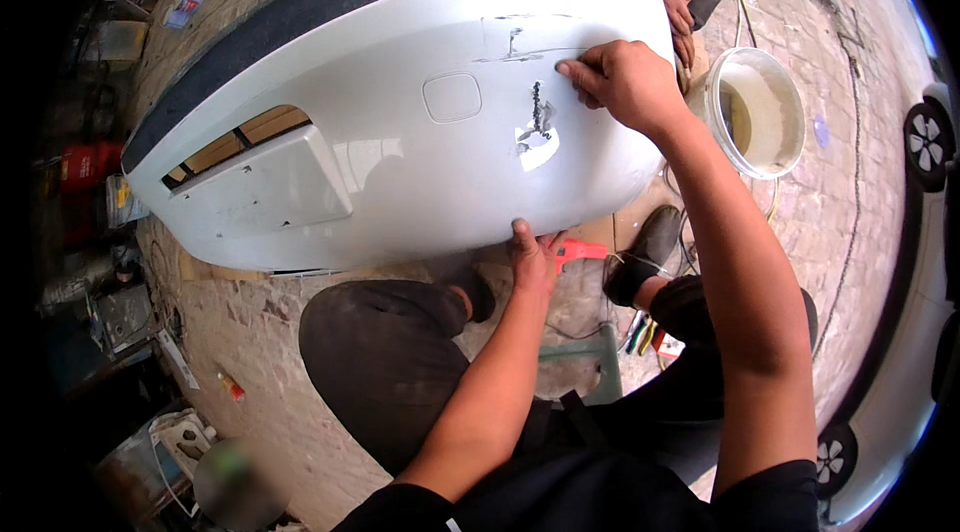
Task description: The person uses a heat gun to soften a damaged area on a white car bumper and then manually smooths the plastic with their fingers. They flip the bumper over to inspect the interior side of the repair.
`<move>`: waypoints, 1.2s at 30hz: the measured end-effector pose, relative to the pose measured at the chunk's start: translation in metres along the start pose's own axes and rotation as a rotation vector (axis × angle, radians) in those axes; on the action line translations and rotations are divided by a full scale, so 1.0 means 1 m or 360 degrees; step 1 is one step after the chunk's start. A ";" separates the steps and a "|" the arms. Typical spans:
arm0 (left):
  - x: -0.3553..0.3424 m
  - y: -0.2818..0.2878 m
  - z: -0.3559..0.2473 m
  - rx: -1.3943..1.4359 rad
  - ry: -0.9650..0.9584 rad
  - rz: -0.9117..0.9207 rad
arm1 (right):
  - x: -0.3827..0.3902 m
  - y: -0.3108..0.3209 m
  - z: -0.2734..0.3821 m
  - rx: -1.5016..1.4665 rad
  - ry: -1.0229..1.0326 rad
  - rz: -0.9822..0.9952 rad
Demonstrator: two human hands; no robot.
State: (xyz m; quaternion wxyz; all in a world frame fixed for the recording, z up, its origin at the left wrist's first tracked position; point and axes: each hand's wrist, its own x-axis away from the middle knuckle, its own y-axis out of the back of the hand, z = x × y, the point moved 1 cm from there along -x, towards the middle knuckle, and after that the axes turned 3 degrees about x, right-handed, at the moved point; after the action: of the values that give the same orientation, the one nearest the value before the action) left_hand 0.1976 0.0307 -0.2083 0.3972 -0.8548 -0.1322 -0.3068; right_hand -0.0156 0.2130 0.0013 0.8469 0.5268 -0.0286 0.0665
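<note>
The left hand [533, 254] grips the near edge of the silver bumper [400, 122], its fingers hidden underneath. The right hand [625, 82], fingers curled, presses beside the scratches [538, 122]. At right, a white bucket [785, 157] holds cloudy liquid.

The left forearm is rising from the lower centre of the frame toward the middle. The left hand [533, 254] is lying palm-down, fingers curled over an edge, thumb spread to the right. The right arm is extending from the lower right, bare to the sleeve, bending slightly at the wrist. The right hand [625, 82] is sitting in the upper centre-right, knuckles raised, fingertips [570, 70] pressing leftward.
</note>
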 end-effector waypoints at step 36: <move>0.000 0.001 0.000 0.0082 -0.0052 -0.0048 | -0.007 -0.006 0.024 0.0285 -0.0236 0.0204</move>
State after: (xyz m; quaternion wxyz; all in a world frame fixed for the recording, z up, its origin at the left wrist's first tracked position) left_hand 0.1978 0.0299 -0.2083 0.4123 -0.8470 -0.1594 -0.2952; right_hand -0.0210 0.1879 0.0058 0.7861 0.6009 -0.1186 0.0835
